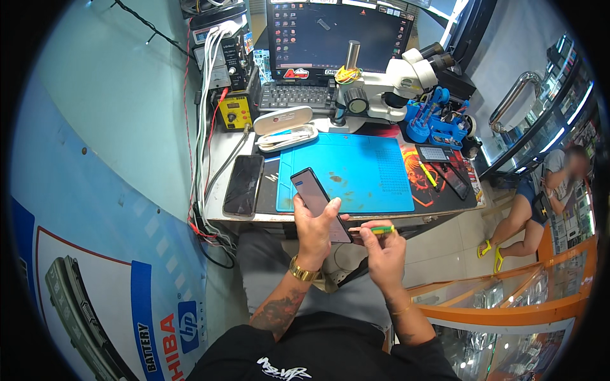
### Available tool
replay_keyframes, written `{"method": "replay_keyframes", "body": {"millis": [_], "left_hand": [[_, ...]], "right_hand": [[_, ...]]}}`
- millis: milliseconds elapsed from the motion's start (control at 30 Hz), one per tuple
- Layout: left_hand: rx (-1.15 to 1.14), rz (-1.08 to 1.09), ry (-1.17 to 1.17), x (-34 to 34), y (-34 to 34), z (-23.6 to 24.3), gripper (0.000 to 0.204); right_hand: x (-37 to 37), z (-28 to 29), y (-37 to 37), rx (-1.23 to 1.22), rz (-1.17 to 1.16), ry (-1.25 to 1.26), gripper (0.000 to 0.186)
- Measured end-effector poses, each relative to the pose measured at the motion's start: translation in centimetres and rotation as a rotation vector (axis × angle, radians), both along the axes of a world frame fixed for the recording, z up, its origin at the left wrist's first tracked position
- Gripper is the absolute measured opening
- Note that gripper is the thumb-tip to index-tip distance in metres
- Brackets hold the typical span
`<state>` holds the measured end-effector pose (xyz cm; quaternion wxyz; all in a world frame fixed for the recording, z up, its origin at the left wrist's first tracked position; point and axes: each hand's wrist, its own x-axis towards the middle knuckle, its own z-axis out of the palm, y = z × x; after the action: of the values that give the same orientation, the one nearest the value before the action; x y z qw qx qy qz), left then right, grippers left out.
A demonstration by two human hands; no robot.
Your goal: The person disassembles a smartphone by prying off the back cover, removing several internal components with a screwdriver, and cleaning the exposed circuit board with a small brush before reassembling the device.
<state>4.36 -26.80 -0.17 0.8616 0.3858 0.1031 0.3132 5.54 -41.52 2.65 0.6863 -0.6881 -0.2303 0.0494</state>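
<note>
My left hand (311,236) grips a dark smartphone (312,193) with a lit, pale screen. The thumb lies along the phone's right edge, and the phone tilts over the front edge of the desk. In my right hand (385,259) is a slim tool with a green and yellow handle (382,230), pinched between thumb and fingers. Its thin end points left, close to the lower right edge of the phone; whether it touches cannot be made out. Behind the phone lies a blue work mat (368,178). A second dark smartphone (244,184) rests on the desk to the left.
A microscope (387,82) stands behind the mat, before a monitor (337,38) and keyboard (295,96). An open case (286,130) and a yellow power unit (235,113) sit at left. Blue tool holders (438,124) stand at right. A seated person (527,209) is beyond.
</note>
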Motion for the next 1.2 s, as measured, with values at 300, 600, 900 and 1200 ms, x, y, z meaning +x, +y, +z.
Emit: {"method": "replay_keyframes", "body": {"millis": [300, 600, 900, 1200], "left_hand": [[-0.037, -0.162, 0.05, 0.8, 0.3, 0.5, 0.058], [-0.078, -0.162, 0.068, 2.5, 0.9, 0.8, 0.052], [0.009, 0.011, 0.103, 3.3, 1.2, 0.2, 0.053], [-0.002, 0.051, 0.099, 2.8, 1.0, 0.6, 0.055]], "right_hand": [[5.7, -1.9, -1.5, 0.336, 0.445, 0.786, 0.014], [7.5, -4.4, -0.8, 0.627, 0.62, 0.896, 0.019], [5.4, -2.0, -0.5, 0.435, 0.154, 0.337, 0.016], [3.6, -0.9, 0.0, 0.253, 0.05, 0.236, 0.017]]}}
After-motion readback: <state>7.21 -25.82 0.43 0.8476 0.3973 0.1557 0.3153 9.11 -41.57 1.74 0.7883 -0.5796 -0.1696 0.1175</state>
